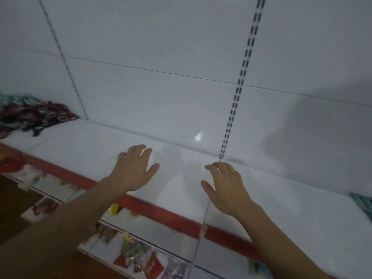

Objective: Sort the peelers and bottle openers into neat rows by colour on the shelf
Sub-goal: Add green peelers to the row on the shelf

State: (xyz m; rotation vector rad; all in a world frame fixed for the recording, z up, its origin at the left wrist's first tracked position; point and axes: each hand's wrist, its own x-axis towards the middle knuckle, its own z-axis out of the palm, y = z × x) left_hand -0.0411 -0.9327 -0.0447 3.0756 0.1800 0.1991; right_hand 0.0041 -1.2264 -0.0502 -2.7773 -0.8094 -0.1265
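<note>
A blurred heap of peelers and bottle openers (pixel 30 115) lay at the far left of the white shelf (pixel 281 208). They looked light, stiff and slippery, best pinched at the handles. Well right of it, the left hand (pixel 133 170) and right hand (pixel 226 186) hovered spread and empty over bare shelf.

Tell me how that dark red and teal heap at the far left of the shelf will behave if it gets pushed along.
The heap looks like many small loose pieces, so it would probably spread rather than slide as one. The shelf is glossy, so pieces likely skid easily. Blur hides what each piece is.
</note>
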